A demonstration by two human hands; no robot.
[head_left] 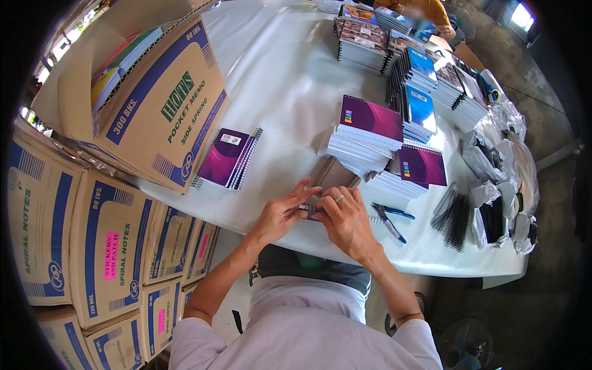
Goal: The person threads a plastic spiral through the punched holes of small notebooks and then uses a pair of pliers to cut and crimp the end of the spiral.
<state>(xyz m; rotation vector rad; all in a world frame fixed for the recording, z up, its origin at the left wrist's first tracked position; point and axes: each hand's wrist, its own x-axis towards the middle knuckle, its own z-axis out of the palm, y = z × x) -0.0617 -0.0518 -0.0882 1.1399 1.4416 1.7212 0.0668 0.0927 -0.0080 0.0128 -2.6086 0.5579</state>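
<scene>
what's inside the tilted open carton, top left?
The open carton holds stacked notebooks, of which only coloured edges show. How far down they go is hidden by the carton's walls.

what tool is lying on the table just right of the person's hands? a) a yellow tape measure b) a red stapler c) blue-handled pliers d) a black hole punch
c, the blue-handled pliers lie on the white table just beside the right hand, untouched.

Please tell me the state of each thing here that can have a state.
Left hand: pinching the black wire spiral binding.
Right hand: gripping the same binding.
Blue-handled pliers: lying on the white table, unheld.
Large tilted cardboard box: open, notebooks inside.
</scene>
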